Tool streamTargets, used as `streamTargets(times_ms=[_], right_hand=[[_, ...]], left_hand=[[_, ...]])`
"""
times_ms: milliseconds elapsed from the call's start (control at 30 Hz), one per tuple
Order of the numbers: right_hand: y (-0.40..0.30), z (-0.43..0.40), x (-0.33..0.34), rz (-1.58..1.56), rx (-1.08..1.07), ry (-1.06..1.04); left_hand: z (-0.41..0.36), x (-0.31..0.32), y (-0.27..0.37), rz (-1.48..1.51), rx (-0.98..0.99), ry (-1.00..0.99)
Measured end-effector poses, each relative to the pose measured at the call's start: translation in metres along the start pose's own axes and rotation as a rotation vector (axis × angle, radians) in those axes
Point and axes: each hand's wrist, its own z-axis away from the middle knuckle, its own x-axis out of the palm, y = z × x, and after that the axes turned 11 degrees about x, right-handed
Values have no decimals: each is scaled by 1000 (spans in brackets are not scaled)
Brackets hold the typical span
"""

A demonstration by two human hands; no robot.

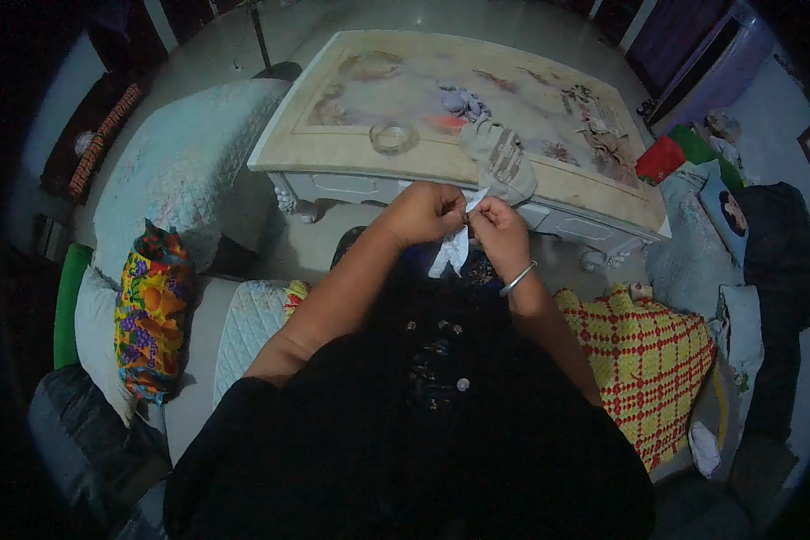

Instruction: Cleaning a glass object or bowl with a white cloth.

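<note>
A narrow strip of white material (451,255), which could be cloth or paper, hangs between my hands over my dark clothing. The fingers of my left hand (428,212) pinch it from one side. From the other side my right hand (501,229), with a silver bangle at the wrist, grips it close to the left fingertips. One short end sticks up above the fingers, and the longer part hangs below. Just beyond my hands, a grey cloth with a printed patch (503,158) drapes over the near edge of the low table (337,158).
A glass ashtray (393,138) and a crumpled greyish-purple cloth (464,103) lie on the table. At left are a quilt-covered seat (169,158) and a colourful fruit-print bag (152,317). A yellow and red crocheted cover (641,364) lies at right.
</note>
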Motion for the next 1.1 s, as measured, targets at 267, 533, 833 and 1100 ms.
streamTargets(times_ms=[267,533,833,1100], right_hand=[[1,0,2,74,9,41],[2,0,0,47,23,14],[5,1,4,168,-93,86],[2,3,5,139,-93,37]], left_hand=[[2,-2,-2,25,11,-10],[2,-1,-6,-47,29,-6],[1,-1,2,-63,68,11],[1,-1,-2,-89,49,-11]])
